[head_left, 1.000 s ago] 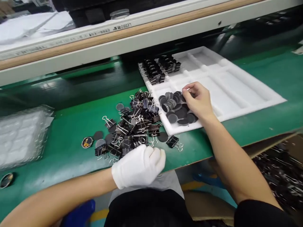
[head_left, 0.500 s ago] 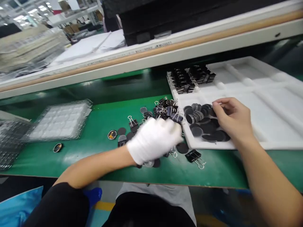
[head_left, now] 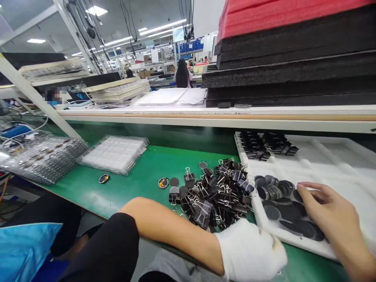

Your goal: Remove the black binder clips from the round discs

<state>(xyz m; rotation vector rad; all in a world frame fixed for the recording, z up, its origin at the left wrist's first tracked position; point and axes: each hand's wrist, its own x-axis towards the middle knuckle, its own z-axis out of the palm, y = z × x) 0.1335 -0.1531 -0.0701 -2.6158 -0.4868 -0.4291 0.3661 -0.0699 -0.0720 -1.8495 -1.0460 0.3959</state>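
Observation:
My left hand [head_left: 252, 250], in a white glove, is closed by the near left corner of the white tray [head_left: 260, 217]. Its fingertips are hidden, and a small glint of metal shows below them. To its left lies a heap of black binder clips [head_left: 221, 192] with wire handles, mixed with some discs. Over the tray, my bare right hand [head_left: 331, 219] pinches thumb and forefinger together against the dark round discs [head_left: 289, 211]. Whether a disc is between those fingertips is hidden. Several of these discs stand on edge in rows; others lie flat.
More binder clips [head_left: 252, 147] fill the tray's far left compartment. Two small round parts [head_left: 163, 183] with orange bits lie left of the heap. Clear plastic trays [head_left: 116, 152] sit farther left. A shelf [head_left: 176, 117] crosses above the bench, bearing black foam sheets [head_left: 288, 78].
The view has tilted up. My left hand has moved from over the clip heap to the right and nearer me, where a loose clip lay. My right hand stays at the discs.

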